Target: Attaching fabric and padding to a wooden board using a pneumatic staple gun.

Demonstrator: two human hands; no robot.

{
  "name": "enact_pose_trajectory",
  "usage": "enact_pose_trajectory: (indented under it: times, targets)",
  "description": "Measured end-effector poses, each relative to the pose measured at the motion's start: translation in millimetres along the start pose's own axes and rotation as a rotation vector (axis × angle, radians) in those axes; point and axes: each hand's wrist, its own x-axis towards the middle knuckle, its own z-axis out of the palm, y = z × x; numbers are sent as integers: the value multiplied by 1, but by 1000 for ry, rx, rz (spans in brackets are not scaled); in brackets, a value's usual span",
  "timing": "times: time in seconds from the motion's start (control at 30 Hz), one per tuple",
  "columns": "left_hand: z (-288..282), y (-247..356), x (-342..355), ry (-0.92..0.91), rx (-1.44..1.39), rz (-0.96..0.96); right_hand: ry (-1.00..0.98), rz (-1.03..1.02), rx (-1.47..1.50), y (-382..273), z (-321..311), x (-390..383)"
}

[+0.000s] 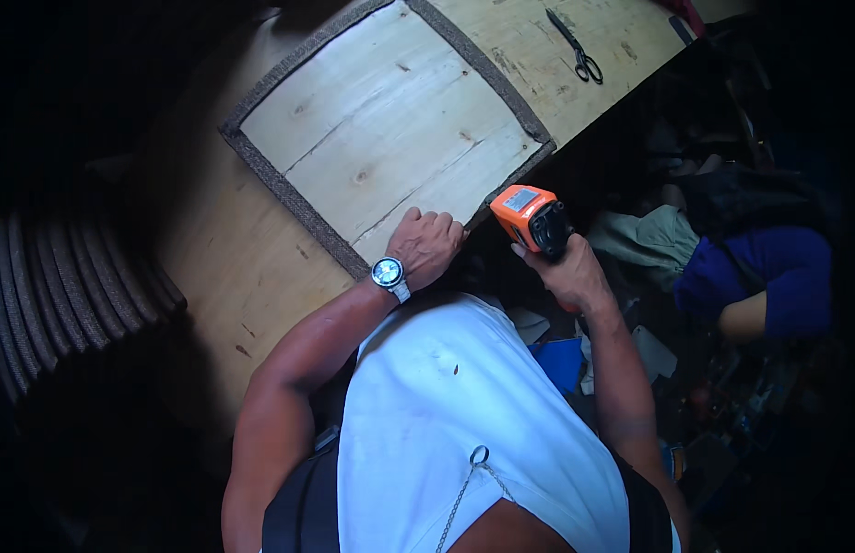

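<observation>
Your left hand [427, 247] rests curled on the board [400, 129], probably to steady it, grip unclear; your right hand [572, 275] holds an orange tool [518, 205] beside the board.

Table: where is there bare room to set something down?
Bare table lies between the panel and stack, and between the panel and scissors. Crowded: the panel's near edge, by the left hand, orange tool and right hand.

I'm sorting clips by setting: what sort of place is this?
Probably an upholstery workshop: a squarish wooden panel edged with brown woven fabric, long dark metal scissors on the tan wooden table, and an orange-and-black handheld tool in the right hand.
</observation>
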Motion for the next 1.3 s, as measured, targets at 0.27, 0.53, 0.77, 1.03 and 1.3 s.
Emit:
enact_pose_trajectory:
  times: [0.27, 0.53, 0.77, 1.03, 1.3]
  targets:
    - [10, 10, -16, 63, 68, -110, 12, -146, 126, 36, 23, 6]
    - [8, 13, -7, 186, 148, -148, 104, -534, 351, 84, 49, 4]
    - [6, 9, -7, 131, 121, -198, 93, -644, 356, 93, 56, 6]
    - [4, 6, -7, 132, 58, -191, 99, -555, 300, 94, 70, 8]
    - [8, 5, -8, 164, 52, -172, 64, -495, 327, 81, 81, -5]
